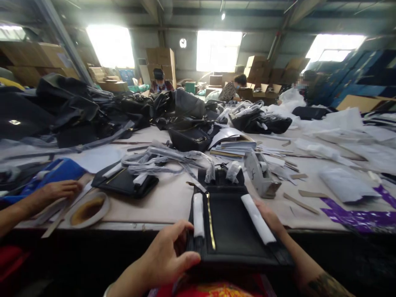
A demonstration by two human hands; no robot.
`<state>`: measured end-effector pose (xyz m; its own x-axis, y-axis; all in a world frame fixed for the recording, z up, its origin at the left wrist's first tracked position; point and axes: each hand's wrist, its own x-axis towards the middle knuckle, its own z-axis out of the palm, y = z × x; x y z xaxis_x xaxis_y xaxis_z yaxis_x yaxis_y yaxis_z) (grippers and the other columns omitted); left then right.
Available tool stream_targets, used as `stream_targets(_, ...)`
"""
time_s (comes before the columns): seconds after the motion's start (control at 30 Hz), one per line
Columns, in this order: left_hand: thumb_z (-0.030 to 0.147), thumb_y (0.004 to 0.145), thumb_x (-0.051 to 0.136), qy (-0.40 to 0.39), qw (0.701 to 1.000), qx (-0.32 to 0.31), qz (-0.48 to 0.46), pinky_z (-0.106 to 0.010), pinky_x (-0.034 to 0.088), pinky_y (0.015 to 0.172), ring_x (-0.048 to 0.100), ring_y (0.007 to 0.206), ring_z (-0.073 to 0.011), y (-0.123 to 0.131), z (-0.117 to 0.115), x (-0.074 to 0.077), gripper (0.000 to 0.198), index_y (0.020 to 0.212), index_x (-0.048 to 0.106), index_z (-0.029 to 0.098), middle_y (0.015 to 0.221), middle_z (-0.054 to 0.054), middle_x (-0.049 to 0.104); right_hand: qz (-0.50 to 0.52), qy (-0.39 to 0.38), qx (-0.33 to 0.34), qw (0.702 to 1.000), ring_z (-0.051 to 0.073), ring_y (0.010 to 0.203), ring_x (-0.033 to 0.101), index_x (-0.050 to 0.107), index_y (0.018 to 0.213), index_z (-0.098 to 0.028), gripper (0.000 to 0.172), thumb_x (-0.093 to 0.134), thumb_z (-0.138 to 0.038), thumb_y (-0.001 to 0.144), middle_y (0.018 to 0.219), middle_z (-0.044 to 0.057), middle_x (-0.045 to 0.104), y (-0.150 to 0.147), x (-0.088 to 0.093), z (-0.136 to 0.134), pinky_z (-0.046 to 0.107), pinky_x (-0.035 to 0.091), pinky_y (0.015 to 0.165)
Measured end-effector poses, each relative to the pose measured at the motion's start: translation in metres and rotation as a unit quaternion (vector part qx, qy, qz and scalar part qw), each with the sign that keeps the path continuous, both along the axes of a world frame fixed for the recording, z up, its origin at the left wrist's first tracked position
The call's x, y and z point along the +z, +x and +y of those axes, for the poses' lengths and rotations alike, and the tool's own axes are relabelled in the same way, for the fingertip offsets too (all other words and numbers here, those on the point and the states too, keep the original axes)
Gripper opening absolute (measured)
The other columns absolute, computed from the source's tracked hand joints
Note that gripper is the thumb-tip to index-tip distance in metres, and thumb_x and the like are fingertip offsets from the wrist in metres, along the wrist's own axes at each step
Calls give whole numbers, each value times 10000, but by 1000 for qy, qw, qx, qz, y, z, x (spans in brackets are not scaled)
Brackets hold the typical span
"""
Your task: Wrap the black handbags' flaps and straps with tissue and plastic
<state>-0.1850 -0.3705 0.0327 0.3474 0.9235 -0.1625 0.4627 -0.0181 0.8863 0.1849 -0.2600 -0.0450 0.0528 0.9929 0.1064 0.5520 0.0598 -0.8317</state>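
A black leather bag (pixel 230 229) with a gold zipper (pixel 210 220) lies tilted over the table's front edge, close to my body. White padding wraps (pixel 198 214) cover strips on both its sides. My left hand (pixel 168 253) grips the lower left edge, thumb in front and fingers curled around the side. On the right, my right hand (pixel 270 218) holds the bag's side, its fingertips mostly hidden behind the bag. The top flap, with clear plastic around its fittings, rests on the table beside a tape dispenser (pixel 261 175).
At left, a co-worker's hand (pixel 63 189) is near a tape roll (pixel 88 209). Another black bag (pixel 125 181) with plastic-wrapped straps lies left of mine. Papers (pixel 232 144), cardboard strips (pixel 300 203) and purple plastic (pixel 355 216) cover the right side. Piled black bags (pixel 188 103) and several people are behind.
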Motion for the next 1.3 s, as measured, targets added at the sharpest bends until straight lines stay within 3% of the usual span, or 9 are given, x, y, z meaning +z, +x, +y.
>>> stream_targets(0.2, 494, 837, 649, -60, 994, 66, 66, -241, 312, 522, 455, 560, -116, -19, 5, -18, 333, 833, 633, 162, 603, 32, 524, 23, -98, -26, 995, 319, 1055, 708, 781, 1108, -205, 510, 592, -568, 804, 1079, 82, 781, -46, -8, -21, 409, 568, 931)
stream_targets(0.4, 434, 775, 716, -151, 976, -104, 121, -242, 308, 469, 503, 540, -127, -28, 21, -14, 250, 818, 684, 190, 632, 20, 619, -18, -59, 12, 998, 311, 1068, 685, 801, 992, -221, 408, 595, -535, 834, 1073, 85, 776, -32, -4, -27, 444, 512, 1005)
stream_targets(0.5, 402, 796, 695, -75, 983, -133, 105, -247, 377, 530, 557, 589, -141, -34, 51, -2, 215, 839, 729, 194, 678, -4, 668, 77, -90, -50, 992, 297, 986, 712, 777, 988, -198, 403, 626, -534, 824, 1009, 100, 784, -21, 3, -12, 410, 566, 864)
stream_targets(0.57, 399, 818, 656, 7, 997, -46, 65, -257, 434, 595, 594, 641, -157, -32, 79, 9, 231, 821, 722, 177, 710, -26, 684, 155, -76, -84, 981, 270, 940, 722, 735, 1060, -169, 420, 636, -505, 829, 1005, 119, 778, -23, 15, 6, 356, 572, 765)
stream_targets(0.7, 437, 846, 614, 109, 983, 148, -16, -281, 481, 644, 626, 689, -177, 0, 118, 32, 292, 846, 689, 155, 749, -52, 693, 228, -107, -105, 962, 192, 851, 714, 620, 1240, -165, 430, 610, -394, 877, 1002, 101, 765, -45, 43, 52, 251, 513, 629)
stream_targets(0.97, 359, 830, 625, 32, 998, -23, -58, -265, 433, 582, 601, 641, -160, 76, 102, 34, 249, 875, 733, 139, 711, -39, 687, 252, -183, -83, 947, 119, 480, 546, 673, 841, -94, 385, 609, -472, 878, 555, 9, 617, -82, 53, 119, 257, 445, 553)
stream_targets(1.1, 339, 837, 618, 27, 997, -12, -67, -281, 461, 611, 622, 653, -169, 77, 113, 27, 228, 831, 718, 134, 709, -48, 688, 274, -117, -73, 952, 140, 556, 580, 697, 961, -90, 296, 756, -279, 741, 607, 3, 652, -91, 70, 132, 266, 475, 611)
stream_targets(1.2, 393, 835, 671, 45, 993, 43, -99, -286, 490, 641, 647, 684, -175, 72, 125, 32, 259, 848, 711, 136, 746, -54, 703, 290, -16, -44, 956, 162, 757, 654, 603, 1303, -138, 604, 761, -211, 725, 822, 6, 733, -99, 97, 122, 277, 507, 763)
stream_targets(1.3, 555, 817, 716, 30, 972, 122, -198, -289, 518, 679, 688, 800, -202, 65, 138, 42, 447, 942, 703, 126, 878, -96, 729, 177, 170, 65, 967, 190, 852, 672, 518, 1440, -199, 685, 741, -244, 794, 942, 23, 756, -104, 120, 88, 339, 502, 871)
